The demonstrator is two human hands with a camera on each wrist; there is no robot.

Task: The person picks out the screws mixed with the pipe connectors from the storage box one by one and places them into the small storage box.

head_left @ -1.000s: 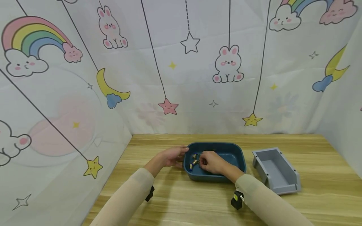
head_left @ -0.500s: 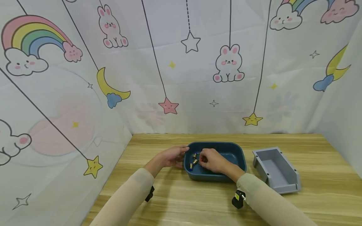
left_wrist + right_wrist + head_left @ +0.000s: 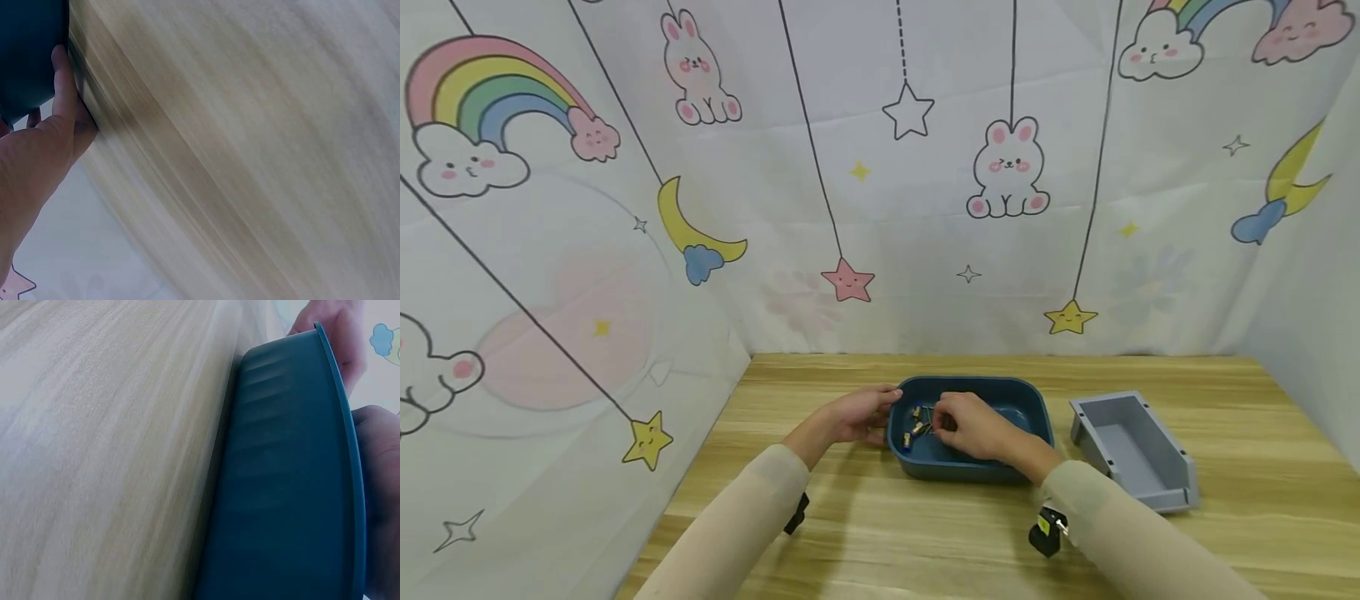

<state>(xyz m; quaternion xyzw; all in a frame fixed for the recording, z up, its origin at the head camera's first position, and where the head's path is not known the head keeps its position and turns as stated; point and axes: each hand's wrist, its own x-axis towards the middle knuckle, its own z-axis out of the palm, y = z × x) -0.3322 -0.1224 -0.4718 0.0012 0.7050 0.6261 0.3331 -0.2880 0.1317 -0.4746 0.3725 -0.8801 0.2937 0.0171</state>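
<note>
A dark blue plastic bin (image 3: pixel 977 473) stands on the wooden table. My left hand (image 3: pixel 856 415) grips its left end, one fingertip at the rim and the rest along the outer wall. In the left wrist view, this hand (image 3: pixel 44 144) lies against the bin's side. Inside the bin, my right hand (image 3: pixel 973 427) has its fingers curled down near the bottom; I cannot tell whether anything is between the fingertips. Beside them, toward the left wall, lie several small brass-coloured cylinders (image 3: pixel 917 428) with blue ends and thin wire leads. The right wrist view mostly shows the bin's outer wall (image 3: pixel 281 456).
A grey open-front parts bin (image 3: pixel 1138 454) stands to the right of the blue one, angled on the table (image 3: pixel 880 533). Behind and at the sides hang white cloths (image 3: pixel 925 317) printed with rabbits, stars and rainbows.
My right hand has shifted slightly right and back inside the bin, showing more of the thin wires beside its fingertips; its wrist has moved right. The left hand keeps its hold.
</note>
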